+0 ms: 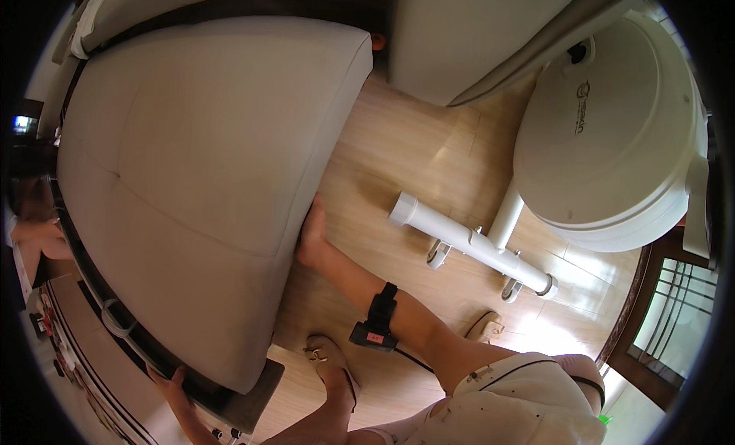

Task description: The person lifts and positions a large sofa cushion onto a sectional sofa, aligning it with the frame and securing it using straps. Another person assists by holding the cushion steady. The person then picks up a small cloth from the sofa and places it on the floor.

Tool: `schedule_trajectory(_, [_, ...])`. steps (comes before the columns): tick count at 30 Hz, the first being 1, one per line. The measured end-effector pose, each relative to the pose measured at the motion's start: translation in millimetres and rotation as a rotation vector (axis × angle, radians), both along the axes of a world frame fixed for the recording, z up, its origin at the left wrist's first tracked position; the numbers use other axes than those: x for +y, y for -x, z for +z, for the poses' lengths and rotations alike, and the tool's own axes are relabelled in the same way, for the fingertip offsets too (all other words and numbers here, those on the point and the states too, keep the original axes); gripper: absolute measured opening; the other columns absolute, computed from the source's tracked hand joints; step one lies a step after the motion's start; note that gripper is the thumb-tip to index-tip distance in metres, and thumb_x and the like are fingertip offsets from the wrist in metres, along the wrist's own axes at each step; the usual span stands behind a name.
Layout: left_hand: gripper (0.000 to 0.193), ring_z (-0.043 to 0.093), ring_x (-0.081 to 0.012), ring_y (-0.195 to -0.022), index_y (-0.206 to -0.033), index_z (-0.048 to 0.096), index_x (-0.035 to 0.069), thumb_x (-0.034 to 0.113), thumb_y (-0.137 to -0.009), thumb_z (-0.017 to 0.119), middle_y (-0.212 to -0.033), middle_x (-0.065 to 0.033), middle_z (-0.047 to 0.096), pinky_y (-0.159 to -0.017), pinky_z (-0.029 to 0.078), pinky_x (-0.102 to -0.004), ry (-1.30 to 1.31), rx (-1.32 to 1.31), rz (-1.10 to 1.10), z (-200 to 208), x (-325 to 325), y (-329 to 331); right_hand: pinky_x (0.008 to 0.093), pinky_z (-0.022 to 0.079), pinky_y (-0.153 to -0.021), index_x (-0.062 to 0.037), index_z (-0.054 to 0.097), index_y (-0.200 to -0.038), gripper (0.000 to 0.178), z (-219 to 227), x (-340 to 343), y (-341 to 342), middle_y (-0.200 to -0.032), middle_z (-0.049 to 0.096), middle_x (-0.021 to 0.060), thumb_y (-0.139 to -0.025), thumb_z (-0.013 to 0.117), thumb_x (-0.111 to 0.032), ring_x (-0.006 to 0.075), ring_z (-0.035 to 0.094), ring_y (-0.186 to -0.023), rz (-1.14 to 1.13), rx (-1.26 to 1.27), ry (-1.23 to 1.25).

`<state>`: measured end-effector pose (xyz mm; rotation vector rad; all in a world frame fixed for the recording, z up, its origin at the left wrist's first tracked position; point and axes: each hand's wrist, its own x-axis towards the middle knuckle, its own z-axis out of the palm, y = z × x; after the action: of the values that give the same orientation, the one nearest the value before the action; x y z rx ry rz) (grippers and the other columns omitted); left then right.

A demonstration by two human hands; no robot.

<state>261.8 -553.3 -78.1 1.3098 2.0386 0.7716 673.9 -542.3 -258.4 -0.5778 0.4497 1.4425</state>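
A large beige padded sofa seat (207, 139) with a stitched top fills the left half of the view, set on a dark frame (207, 387). My right hand (311, 234) is against the seat's right side, its fingertips hidden at the lower edge; a black device (375, 322) is strapped round that forearm. Down at the near left corner, my left hand (174, 387) grips the dark frame, thumb and fingers over its edge. Beyond the left side, another person (38, 234) has an arm by the frame.
On the right stands a white machine with a round housing (605, 139) and a white tubular foot (467, 234) with casters. A beige upholstered piece (459, 39) is at the top. My shoes (334, 361) are on the wood floor (406, 131). A paned door (674, 315) is far right.
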Motion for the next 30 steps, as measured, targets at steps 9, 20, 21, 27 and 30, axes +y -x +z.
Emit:
schedule_trajectory(9, [0.089,0.054,-0.0320,-0.113,-0.151,0.028,0.006,-0.004,-0.069,0.060,-0.132,-0.0198,0.051,-0.093,0.045,-0.0372,0.068,0.067,0.181,-3.4,-3.5,10.6,0.0442,0.034,-0.109,-0.0088,0.033,-0.148,0.077,-7.7,-14.9,41.1,-0.146,0.043,0.0137,-0.097,0.012,-0.063,0.0304,0.043,-0.129,-0.114,0.041,0.228])
schedule_trajectory(20, [0.075,0.057,-0.0277,-0.103,-0.139,0.043,-0.002,0.003,-0.066,0.064,-0.120,-0.0155,0.057,-0.091,0.045,-0.0343,-0.008,0.033,0.070,1.4,-2.0,-9.3,0.0481,0.038,-0.107,-0.0086,0.041,-0.143,0.071,34.3,10.6,-15.3,-0.143,0.046,0.0145,-0.096,0.017,-0.056,0.0322,0.046,-0.127,-0.034,0.109,0.163])
schedule_trajectory(21, [0.074,0.057,-0.0271,-0.102,-0.138,0.043,-0.002,0.003,-0.067,0.064,-0.119,-0.0154,0.058,-0.091,0.046,-0.0338,-0.019,0.028,0.085,0.0,-3.1,-8.5,0.0480,0.039,-0.106,-0.0086,0.042,-0.142,0.070,30.7,10.7,-15.7,-0.142,0.047,0.0149,-0.096,0.018,-0.055,0.0321,0.047,-0.126,-0.046,0.080,0.142])
schedule_trajectory(27, [0.074,0.058,-0.0263,-0.101,-0.139,0.043,-0.002,0.002,-0.068,0.066,-0.116,-0.0149,0.059,-0.090,0.046,-0.0345,0.005,0.050,0.047,5.2,-3.4,-12.7,0.0480,0.038,-0.108,-0.0089,0.043,-0.142,0.072,24.2,7.3,-14.3,-0.143,0.046,0.0148,-0.095,0.017,-0.057,0.0327,0.046,-0.128,0.006,0.074,0.135])
schedule_trajectory(30, [0.075,0.057,-0.0271,-0.103,-0.139,0.042,-0.002,0.002,-0.069,0.066,-0.118,-0.0153,0.058,-0.091,0.046,-0.0349,0.006,0.068,0.047,6.2,-5.2,-17.1,0.0486,0.036,-0.109,-0.0093,0.040,-0.144,0.074,19.2,7.1,-13.2,-0.146,0.043,0.0145,-0.095,0.016,-0.059,0.0322,0.044,-0.130,0.039,0.047,0.114])
